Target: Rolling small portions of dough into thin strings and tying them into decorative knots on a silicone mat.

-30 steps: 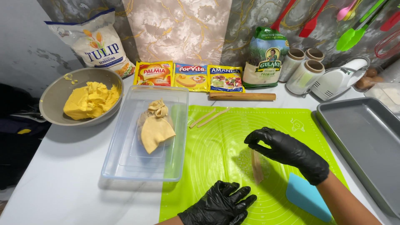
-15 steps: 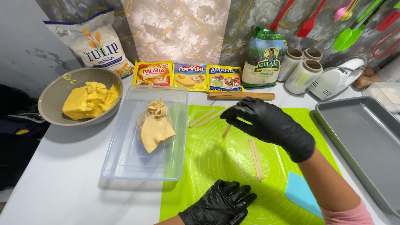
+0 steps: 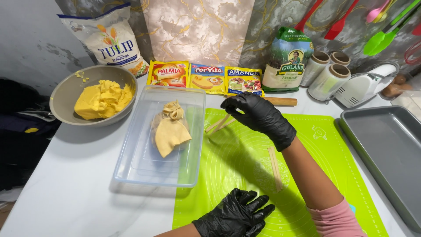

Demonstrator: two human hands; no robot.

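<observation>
My right hand [image 3: 259, 117], in a black glove, hovers over the top of the green silicone mat [image 3: 237, 153]. Its fingers are bent and nothing shows between them. Its fingertips are just above a few thin wooden sticks [image 3: 218, 125] lying beside a clear plastic container [image 3: 131, 175]. A folded piece of yellow dough [image 3: 169, 131] lies in that container. Another wooden stick [image 3: 275, 169] lies on the mat under my forearm. My left hand [image 3: 237, 216], also gloved, rests with fingers spread on the mat's near edge.
A grey bowl [image 3: 61, 103] of yellow dough stands at the left. A flour bag [image 3: 112, 41], three sachets [image 3: 206, 79], a green bag [image 3: 287, 59], a rolling pin [image 3: 283, 102], white cups [image 3: 329, 74] and a hand mixer [image 3: 366, 87] line the back. A grey baking tray [image 3: 381, 149] sits right.
My right hand has moved from the middle right of the mat up and left to the sticks beside the container. My left hand has stayed put.
</observation>
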